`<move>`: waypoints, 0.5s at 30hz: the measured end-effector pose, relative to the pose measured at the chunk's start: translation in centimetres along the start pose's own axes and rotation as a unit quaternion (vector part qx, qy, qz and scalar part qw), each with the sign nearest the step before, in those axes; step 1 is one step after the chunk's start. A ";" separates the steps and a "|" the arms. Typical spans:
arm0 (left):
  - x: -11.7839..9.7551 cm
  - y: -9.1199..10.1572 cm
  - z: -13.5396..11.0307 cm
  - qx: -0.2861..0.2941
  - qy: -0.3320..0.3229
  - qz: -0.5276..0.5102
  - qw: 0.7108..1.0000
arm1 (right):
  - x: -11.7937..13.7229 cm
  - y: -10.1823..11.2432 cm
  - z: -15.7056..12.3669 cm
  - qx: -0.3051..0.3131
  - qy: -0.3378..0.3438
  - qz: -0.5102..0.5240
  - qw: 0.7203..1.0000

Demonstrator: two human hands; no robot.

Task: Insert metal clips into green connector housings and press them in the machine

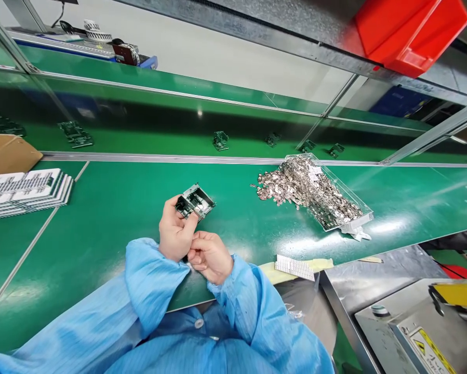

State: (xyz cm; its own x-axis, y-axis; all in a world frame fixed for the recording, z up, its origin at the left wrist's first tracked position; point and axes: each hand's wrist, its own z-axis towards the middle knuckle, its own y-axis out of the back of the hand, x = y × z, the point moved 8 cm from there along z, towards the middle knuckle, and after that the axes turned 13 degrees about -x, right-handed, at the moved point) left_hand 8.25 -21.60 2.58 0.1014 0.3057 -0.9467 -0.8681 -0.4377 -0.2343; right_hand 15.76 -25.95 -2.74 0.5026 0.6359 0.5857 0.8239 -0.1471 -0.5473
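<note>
My left hand (pixel 176 231) grips a small circuit board (pixel 196 201) with metal shield walls, thumb on its near edge, held up above the green bench (pixel 116 202). Just below and to the right, my right hand (pixel 210 256) touches the left one, its fingers curled together in a pinch. Whatever lies between those fingertips is hidden. Right of the hands, small silvery metal parts (pixel 282 188) lie heaped, spilling out of a tilted clear plastic tray (pixel 363 215).
A stack of white panels (pixel 26 195) and a cardboard box (pixel 9 153) stand at left. Behind a metal rail (pixel 151 157), circuit boards (pixel 220 140) lie on a green surface. A red bin (pixel 412 36) hangs overhead. A white ridged strip (pixel 294 267) rests on yellow material at the front edge.
</note>
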 end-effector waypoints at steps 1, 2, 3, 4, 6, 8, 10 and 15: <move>0.0 0.1 -0.1 -0.003 -0.011 0.010 1.000 | -0.1 0.1 0.0 -0.004 0.005 0.001 1.000; 0.0 0.3 -0.1 -0.007 -0.022 0.019 1.000 | -0.1 0.2 0.0 -0.008 0.009 0.002 1.000; 0.1 0.4 -0.2 -0.012 -0.031 0.027 0.999 | -0.2 0.3 0.0 -0.012 0.012 0.004 1.000; 0.0 0.5 -0.3 -0.018 -0.039 0.033 0.999 | -0.3 0.4 0.0 -0.014 0.014 0.005 1.000; -0.1 0.7 -0.3 -0.032 -0.051 0.040 0.997 | -0.4 0.4 -0.1 -0.016 0.017 0.006 1.000; -0.4 0.7 -0.3 -0.045 -0.059 0.041 0.996 | -0.5 0.3 0.0 -0.015 0.019 0.005 1.000; -0.5 0.8 -0.1 -0.055 -0.059 0.038 0.996 | -0.5 0.2 0.0 -0.016 0.024 0.003 1.000; 1.0 1.7 1.5 -0.063 -0.026 0.098 0.993 | 0.2 1.9 -2.1 -0.048 0.100 -0.031 0.993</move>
State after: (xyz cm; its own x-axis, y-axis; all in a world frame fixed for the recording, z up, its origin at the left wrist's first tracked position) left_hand 6.20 -20.80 1.55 -0.0906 0.2460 -0.9650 -0.8011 -0.5937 -0.0762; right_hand 17.99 -27.70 -2.42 0.4839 0.4843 0.7289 0.8714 -0.1899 -0.4524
